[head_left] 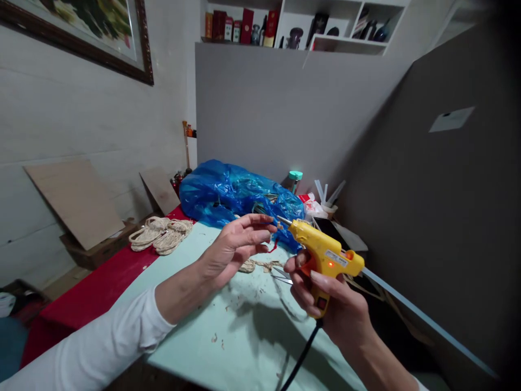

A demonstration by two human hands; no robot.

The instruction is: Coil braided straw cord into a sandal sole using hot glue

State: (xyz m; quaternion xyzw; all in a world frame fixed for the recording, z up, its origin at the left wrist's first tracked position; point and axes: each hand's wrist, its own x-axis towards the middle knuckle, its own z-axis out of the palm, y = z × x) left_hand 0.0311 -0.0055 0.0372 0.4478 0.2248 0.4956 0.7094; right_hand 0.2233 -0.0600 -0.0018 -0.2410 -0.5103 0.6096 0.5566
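My right hand (329, 296) grips a yellow hot glue gun (321, 243), its nozzle pointing left and an orange light lit on its side. A long translucent glue stick (427, 317) sticks out of the gun's back, and a black cord (303, 353) runs down from the handle. Just left of the nozzle is my left hand (244, 239), its fingers stretched out and apart. A tiny tan bit (280, 226) shows between fingertips and nozzle; whether they touch it I cannot tell. Beneath are a red string (274, 246), a woven straw piece (247, 266) and scissors (282, 276), partly hidden.
Woven straw sandals (161, 234) lie at the left on the red cloth (81, 304). A blue plastic bag (240, 190) covers the back of the pale green tabletop (191, 353). Behind it stand a green-lidded jar (294, 179) and a cup of glue sticks (329, 206). Grey panels rise behind.
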